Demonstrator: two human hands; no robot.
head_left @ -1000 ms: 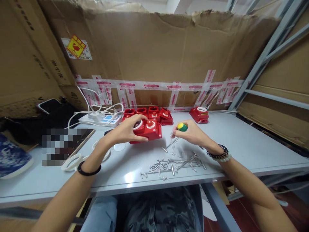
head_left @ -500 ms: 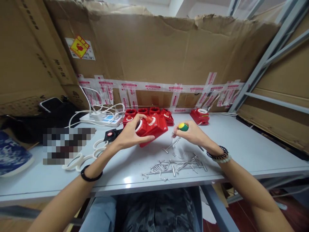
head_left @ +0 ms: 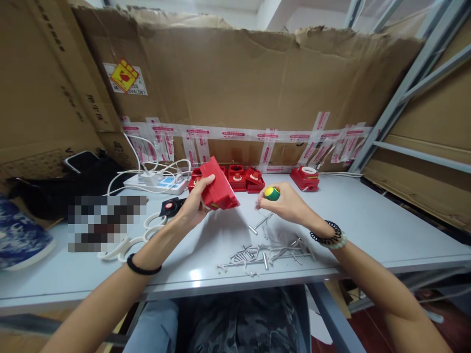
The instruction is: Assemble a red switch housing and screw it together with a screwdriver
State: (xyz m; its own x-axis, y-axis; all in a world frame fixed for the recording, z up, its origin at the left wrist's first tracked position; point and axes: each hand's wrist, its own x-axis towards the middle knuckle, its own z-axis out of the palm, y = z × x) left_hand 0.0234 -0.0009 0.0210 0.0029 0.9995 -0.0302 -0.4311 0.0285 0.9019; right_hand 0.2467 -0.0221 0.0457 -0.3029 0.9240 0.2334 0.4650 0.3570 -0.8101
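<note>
My left hand (head_left: 195, 201) grips a red plastic housing (head_left: 220, 186) from its left side, thumb on top, holding it tilted above the table. To the right, my right hand (head_left: 285, 202) is closed round a screwdriver (head_left: 272, 193) with a green and yellow handle; its shaft is hidden now. Between that hand's thumb and fingertips is something small and pale that I cannot make out. Below the hands lie a loose metal T-shaped rod (head_left: 260, 224) and a pile of screws, T-shaped rods and white cords (head_left: 272, 252).
Several red housings (head_left: 237, 184) stand behind the held one, and another (head_left: 304, 177) sits at the back right. On the left are white rings (head_left: 128, 247), a black part (head_left: 171, 206) and a power strip (head_left: 162, 184). Cardboard (head_left: 235, 83) walls the back.
My left hand has turned the red housing over, so its knob side faces away and a plain side shows. My right hand has moved slightly left with the screwdriver.
</note>
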